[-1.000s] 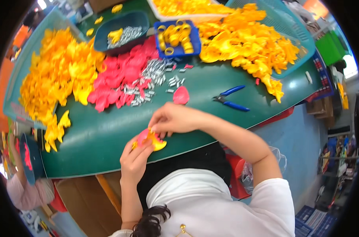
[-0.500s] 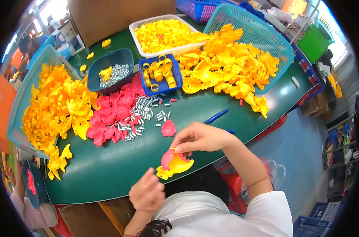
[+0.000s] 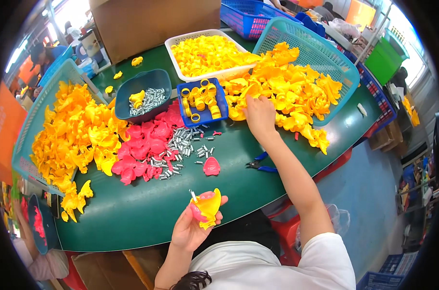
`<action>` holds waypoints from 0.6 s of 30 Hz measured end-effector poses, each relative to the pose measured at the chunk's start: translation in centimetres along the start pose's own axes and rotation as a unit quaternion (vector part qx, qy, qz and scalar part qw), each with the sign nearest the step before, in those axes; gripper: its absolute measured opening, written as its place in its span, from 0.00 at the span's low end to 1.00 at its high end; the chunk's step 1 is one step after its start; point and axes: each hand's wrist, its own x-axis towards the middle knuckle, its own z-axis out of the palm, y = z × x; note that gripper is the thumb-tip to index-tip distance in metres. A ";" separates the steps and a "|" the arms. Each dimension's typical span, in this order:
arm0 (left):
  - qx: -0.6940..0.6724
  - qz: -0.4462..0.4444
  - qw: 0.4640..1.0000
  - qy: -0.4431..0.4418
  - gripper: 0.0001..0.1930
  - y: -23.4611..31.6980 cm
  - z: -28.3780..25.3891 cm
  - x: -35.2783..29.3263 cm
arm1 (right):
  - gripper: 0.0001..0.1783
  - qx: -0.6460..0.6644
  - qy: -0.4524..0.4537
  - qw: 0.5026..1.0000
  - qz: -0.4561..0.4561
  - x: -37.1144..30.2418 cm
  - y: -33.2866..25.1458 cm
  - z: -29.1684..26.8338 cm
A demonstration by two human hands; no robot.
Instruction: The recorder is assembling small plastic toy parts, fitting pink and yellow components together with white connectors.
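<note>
My left hand (image 3: 184, 234), near the table's front edge, is closed round a yellow-and-pink plastic piece (image 3: 209, 208). A small metal pin (image 3: 194, 196) sticks up from its left side. Farther off, my right hand (image 3: 261, 118) has its fingers curled on a curved yellow plastic shell (image 3: 237, 111) at the left edge of a heap of yellow plastic parts (image 3: 296, 84). The fingertips are partly hidden among the parts. On the green table (image 3: 132, 212) between the hands lies a single pink plastic piece (image 3: 211, 166).
Loose metal pins (image 3: 183, 142) lie beside a pile of pink pieces (image 3: 147, 140). Blue-handled pliers (image 3: 266, 168) rest under my right forearm. A blue basket (image 3: 203, 121) of yellow rings, a dark bin (image 3: 143, 115) of pins and a white tray (image 3: 180, 70) stand behind. Yellow parts (image 3: 79, 130) fill the left.
The yellow-and-pink piece has passed from my right hand to my left, and a metal pin now shows on it. My right hand has moved away to the yellow heap.
</note>
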 end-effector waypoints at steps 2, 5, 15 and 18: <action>0.016 0.020 0.999 0.021 0.33 0.2 0.3 -0.4 | 0.14 -0.022 -0.009 0.999 -0.026 0.0 0.2 0.0; 0.018 0.033 0.999 0.032 0.35 0.6 0.2 -0.8 | 0.14 0.102 0.042 0.992 -0.056 -0.3 1.0 -0.9; 0.076 0.040 0.993 0.076 0.46 1.6 -0.5 -1.3 | 0.45 0.721 -0.406 0.533 0.179 -9.0 -2.6 -9.9; 0.127 0.080 0.986 0.080 0.47 1.5 0.0 -1.1 | 0.38 0.616 -0.414 0.656 0.137 -11.8 -4.3 -10.2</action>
